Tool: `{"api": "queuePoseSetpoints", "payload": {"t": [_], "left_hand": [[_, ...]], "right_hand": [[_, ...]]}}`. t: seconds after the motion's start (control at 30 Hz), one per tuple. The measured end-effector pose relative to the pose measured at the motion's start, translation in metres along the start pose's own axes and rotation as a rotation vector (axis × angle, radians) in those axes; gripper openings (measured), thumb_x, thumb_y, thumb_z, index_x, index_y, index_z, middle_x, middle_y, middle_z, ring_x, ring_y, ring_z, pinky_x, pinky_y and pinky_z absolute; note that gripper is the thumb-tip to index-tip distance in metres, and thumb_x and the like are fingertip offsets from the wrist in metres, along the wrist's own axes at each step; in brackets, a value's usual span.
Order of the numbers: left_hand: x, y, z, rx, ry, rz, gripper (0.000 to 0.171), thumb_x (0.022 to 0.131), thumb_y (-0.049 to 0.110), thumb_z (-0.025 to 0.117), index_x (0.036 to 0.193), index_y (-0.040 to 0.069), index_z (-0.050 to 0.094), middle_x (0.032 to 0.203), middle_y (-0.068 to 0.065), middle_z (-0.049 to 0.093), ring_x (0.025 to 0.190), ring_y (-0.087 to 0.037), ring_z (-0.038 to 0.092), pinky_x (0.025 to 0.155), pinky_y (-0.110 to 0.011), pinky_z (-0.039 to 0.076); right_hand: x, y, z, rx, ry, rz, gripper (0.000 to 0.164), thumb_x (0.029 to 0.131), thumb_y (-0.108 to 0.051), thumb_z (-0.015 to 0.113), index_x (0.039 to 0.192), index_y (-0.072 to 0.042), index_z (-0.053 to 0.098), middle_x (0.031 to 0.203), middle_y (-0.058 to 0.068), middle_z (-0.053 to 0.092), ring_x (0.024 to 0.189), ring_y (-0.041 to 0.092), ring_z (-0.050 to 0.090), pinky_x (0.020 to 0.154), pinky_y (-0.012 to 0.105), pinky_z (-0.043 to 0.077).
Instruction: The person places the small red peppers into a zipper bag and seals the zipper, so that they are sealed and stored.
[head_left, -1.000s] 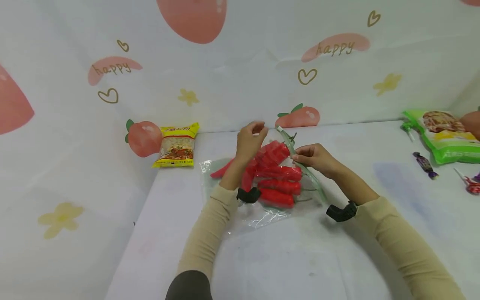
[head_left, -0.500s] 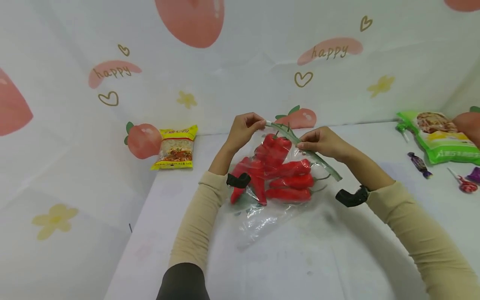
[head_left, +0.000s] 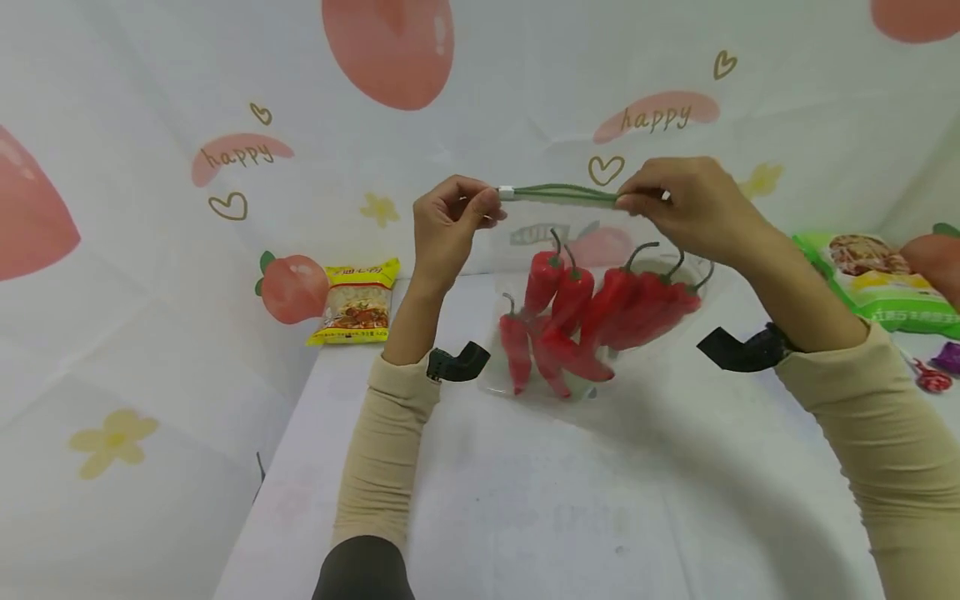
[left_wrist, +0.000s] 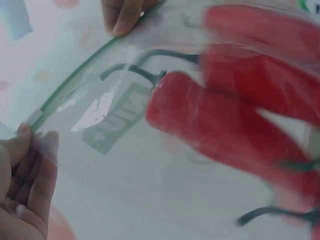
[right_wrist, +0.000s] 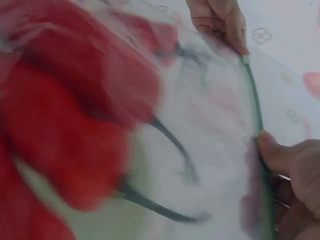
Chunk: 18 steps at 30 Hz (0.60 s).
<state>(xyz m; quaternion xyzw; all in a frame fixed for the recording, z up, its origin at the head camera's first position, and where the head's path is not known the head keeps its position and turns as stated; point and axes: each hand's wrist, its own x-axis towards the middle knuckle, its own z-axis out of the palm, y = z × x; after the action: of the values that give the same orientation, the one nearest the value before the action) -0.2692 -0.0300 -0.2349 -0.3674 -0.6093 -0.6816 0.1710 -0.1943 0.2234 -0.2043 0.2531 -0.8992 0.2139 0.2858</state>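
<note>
A clear slider zip bag [head_left: 540,235] hangs upright above the white table, with several red chili peppers [head_left: 636,302] with green stems inside. Along its top edge runs a green zip strip [head_left: 562,192] with a white slider [head_left: 506,192] at the left end. My left hand [head_left: 450,225] pinches the top left corner beside the slider, thumb against fingers. The right hand [head_left: 693,204] pinches the strip farther right, hiding the strip's right end. In the left wrist view a printed label [left_wrist: 115,120] shows through the plastic. Pepper stems [right_wrist: 160,207] point toward the zip in the right wrist view.
A yellow food packet [head_left: 352,302] leans at the table's back left. On the right lies a green packet [head_left: 877,271], with a red lollipop [head_left: 930,377] and a purple-wrapped candy [head_left: 947,357] in front. A patterned cloth [head_left: 480,100] hangs behind.
The left hand, empty one second ago, took hold of the bag's slider end. Both hands then lifted the bag from the table, and the peppers slid down to hang inside it.
</note>
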Motion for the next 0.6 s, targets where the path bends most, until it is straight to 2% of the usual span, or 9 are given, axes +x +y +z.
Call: {"api": "queuePoseSetpoints", "payload": {"t": [0.13,0.23,0.37,0.5,0.6], "left_hand": [[-0.002,0.011,0.002,-0.062,0.071,0.081,0.006,0.084,-0.005,0.059,0.084,-0.011,0.06,0.071,0.005,0.066,0.063,-0.01,0.065,0.063,-0.026,0.056],[-0.009,0.012,0.007,-0.096,0.105,0.065,0.007,0.084,-0.005,0.059,0.084,-0.012,0.059,0.072,0.004,0.066,0.063,-0.009,0.065,0.062,-0.025,0.056],[-0.021,0.006,0.015,-0.089,0.148,0.048,0.01,0.083,-0.007,0.059,0.085,-0.016,0.058,0.071,0.008,0.066,0.064,-0.006,0.065,0.062,-0.022,0.055],[-0.027,0.004,0.025,-0.065,0.148,0.141,0.014,0.082,-0.005,0.061,0.086,-0.018,0.057,0.074,0.008,0.066,0.066,-0.007,0.065,0.064,-0.024,0.055],[-0.028,0.008,0.03,-0.06,0.145,0.214,0.017,0.082,-0.001,0.062,0.084,-0.018,0.058,0.074,0.001,0.066,0.066,-0.008,0.066,0.063,-0.027,0.055]], "right_hand": [[0.006,-0.012,-0.012,-0.13,0.164,-0.051,0.011,0.083,-0.01,0.065,0.086,-0.001,0.07,0.075,0.011,0.065,0.065,0.015,0.049,0.055,0.024,0.035],[0.004,-0.015,-0.013,-0.176,0.168,-0.031,0.013,0.085,-0.013,0.064,0.089,-0.003,0.07,0.08,0.011,0.066,0.068,0.022,0.055,0.055,0.03,0.037],[0.003,-0.017,-0.002,-0.103,0.134,-0.019,0.017,0.082,-0.011,0.068,0.097,-0.004,0.069,0.089,0.008,0.07,0.075,0.02,0.062,0.061,0.025,0.04],[0.013,-0.033,0.015,0.022,0.18,-0.116,0.028,0.077,-0.012,0.073,0.104,-0.004,0.068,0.095,0.009,0.071,0.08,0.02,0.066,0.064,0.022,0.042],[0.024,-0.053,0.026,0.091,0.196,-0.178,0.024,0.078,-0.013,0.071,0.101,-0.005,0.07,0.091,0.007,0.071,0.077,0.017,0.065,0.062,0.023,0.043]]}}
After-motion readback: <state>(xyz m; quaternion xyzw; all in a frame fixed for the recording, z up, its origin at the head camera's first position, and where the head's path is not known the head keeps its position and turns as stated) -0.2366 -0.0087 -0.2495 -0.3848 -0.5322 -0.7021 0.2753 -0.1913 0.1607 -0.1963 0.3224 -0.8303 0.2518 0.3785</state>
